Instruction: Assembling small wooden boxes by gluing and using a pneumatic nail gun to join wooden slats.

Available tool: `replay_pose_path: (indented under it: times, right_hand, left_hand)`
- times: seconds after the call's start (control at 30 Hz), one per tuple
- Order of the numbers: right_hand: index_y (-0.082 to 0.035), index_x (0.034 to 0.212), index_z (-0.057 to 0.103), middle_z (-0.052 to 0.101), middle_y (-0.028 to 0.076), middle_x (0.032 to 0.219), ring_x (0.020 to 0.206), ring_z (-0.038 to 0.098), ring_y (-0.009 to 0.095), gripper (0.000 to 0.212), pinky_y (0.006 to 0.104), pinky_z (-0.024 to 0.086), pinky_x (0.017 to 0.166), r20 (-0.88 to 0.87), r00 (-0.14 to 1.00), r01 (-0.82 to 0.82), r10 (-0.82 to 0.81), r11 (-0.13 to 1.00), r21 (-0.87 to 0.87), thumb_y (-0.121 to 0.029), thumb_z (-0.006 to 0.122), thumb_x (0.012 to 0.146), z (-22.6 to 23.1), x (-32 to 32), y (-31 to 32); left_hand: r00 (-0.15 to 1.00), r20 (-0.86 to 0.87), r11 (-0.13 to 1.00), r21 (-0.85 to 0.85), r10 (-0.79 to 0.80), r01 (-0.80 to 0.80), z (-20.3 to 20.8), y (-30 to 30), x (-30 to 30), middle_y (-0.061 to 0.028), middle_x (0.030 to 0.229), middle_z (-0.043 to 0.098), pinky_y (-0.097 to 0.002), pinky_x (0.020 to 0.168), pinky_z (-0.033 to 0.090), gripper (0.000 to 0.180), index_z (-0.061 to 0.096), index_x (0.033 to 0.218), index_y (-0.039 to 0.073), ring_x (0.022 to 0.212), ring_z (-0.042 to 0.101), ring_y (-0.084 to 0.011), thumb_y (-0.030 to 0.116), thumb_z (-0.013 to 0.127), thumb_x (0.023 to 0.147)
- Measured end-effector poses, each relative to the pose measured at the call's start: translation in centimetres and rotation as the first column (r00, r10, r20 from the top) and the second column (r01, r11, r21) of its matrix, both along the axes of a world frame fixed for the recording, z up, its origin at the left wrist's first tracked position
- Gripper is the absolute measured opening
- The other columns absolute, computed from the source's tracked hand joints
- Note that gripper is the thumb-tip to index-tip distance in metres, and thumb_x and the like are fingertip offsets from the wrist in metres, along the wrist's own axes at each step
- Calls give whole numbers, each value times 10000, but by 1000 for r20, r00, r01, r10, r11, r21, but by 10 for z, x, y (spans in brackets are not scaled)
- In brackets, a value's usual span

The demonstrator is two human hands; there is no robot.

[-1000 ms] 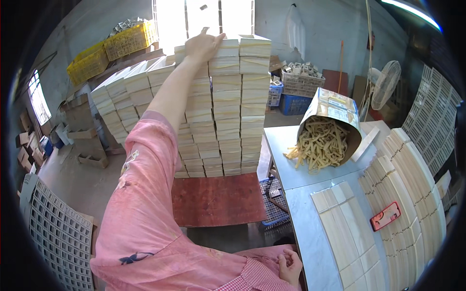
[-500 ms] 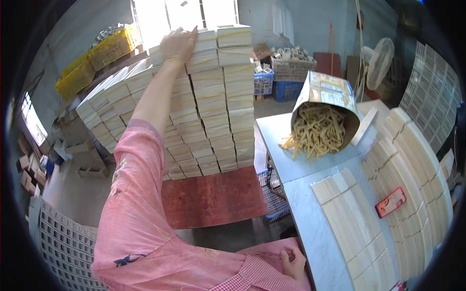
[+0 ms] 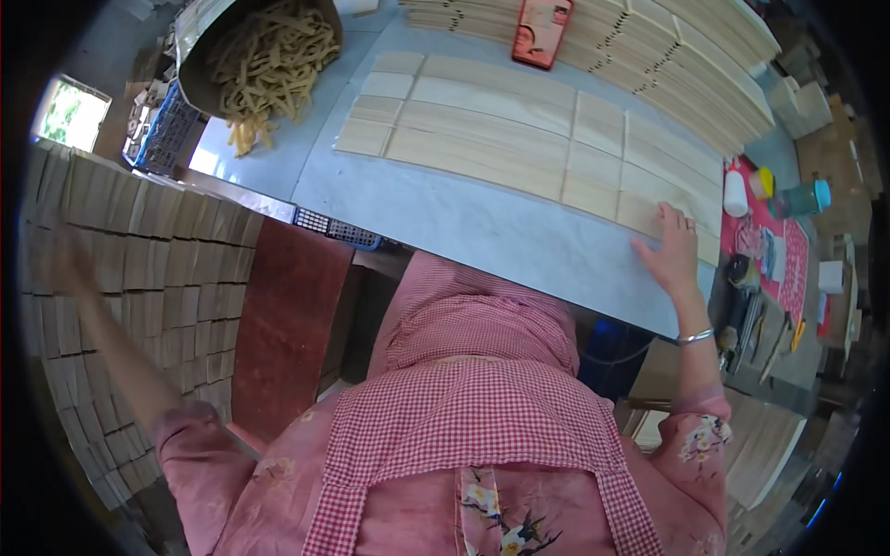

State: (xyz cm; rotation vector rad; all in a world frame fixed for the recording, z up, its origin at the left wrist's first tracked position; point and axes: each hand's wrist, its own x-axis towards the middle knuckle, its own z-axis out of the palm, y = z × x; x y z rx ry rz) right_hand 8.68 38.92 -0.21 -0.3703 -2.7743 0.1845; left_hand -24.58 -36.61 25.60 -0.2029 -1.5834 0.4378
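Note:
At the left, my left hand (image 3: pixel 69 259) is smeared by motion in front of a tall stack of pale, paper-like blocks (image 3: pixel 144 269); its fingers cannot be read. My right hand (image 3: pixel 672 248) is open, thumb and fingers apart. Its fingertips meet the near right edge of the rows of flat pale bundles (image 3: pixel 482 144) lying on the blue-grey table (image 3: pixel 445 227). A bag (image 3: pixel 193 79) lies on its side at the table's left end, with yellowish, rubber-band-like strips (image 3: pixel 273 65) spilling from its mouth.
Taller rows of pale bundles (image 3: pixel 640 46) stand along the far side, with a red-cased phone (image 3: pixel 542 32) on them. To the right are a white bottle (image 3: pixel 735 192), a teal-lidded jar (image 3: pixel 802 199) and several tools. A red-brown board (image 3: pixel 283 315) lies beside the stack.
My view has swung right toward the table. My left hand has left the top of the stack and shows blurred beside it. My right hand has gone from my lap to the bundles.

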Motion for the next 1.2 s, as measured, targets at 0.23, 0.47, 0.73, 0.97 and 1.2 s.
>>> replay_pose_path:
  times: [0.23, 0.47, 0.73, 0.97, 1.2]
  right_hand:
    - [-46, 1146, 590, 598, 143, 1104, 985, 553, 326, 579, 416, 467, 921, 391, 916, -50, 92, 992, -117, -255, 827, 661, 10, 13, 28]
    - [-57, 905, 552, 577, 109, 928, 892, 555, 320, 399, 402, 478, 838, 470, 866, -95, 169, 980, -177, -182, 849, 670, 44, 35, 30]
    - [-71, 909, 540, 574, 90, 798, 755, 571, 313, 203, 401, 483, 715, 219, 974, 59, -62, 998, 22, -109, 723, 830, 61, 38, 51]
    - [-87, 1119, 579, 702, 193, 908, 833, 656, 442, 271, 536, 508, 721, 228, 903, 373, -363, 928, -2, -290, 597, 941, 7, -20, 72]
    - [-102, 1421, 476, 711, 232, 1034, 922, 670, 472, 528, 545, 527, 796, 258, 934, 294, -249, 944, -152, -132, 577, 904, 41, -31, 23]
  left_hand:
    - [352, 462, 577, 568, -814, 587, -175, 254, 4, -101, 1415, 544, -382, 1034, 460, 408, 612, 1326, 50, 1176, 592, -280, 105, 654, 924]
    - [386, 877, 789, -12, -287, 614, -240, 309, -14, -92, 1355, 619, -456, 1069, 419, 468, 634, 1288, 74, 1223, 583, -310, 54, 557, 827]
    - [-17, 1000, 833, 10, -1, 553, -224, 308, 18, -72, 957, 703, -424, 907, 453, 136, 734, 898, 131, 971, 625, -293, 232, 649, 863]
    - [-163, 981, 830, 177, -105, 530, -235, 384, 47, -103, 935, 675, -425, 813, 509, 202, 690, 955, 28, 872, 624, -342, 197, 630, 862]
    - [-327, 927, 782, 339, -184, 522, -235, 407, 49, -134, 957, 685, -449, 782, 517, 273, 661, 1071, 17, 876, 639, -374, 175, 617, 852]
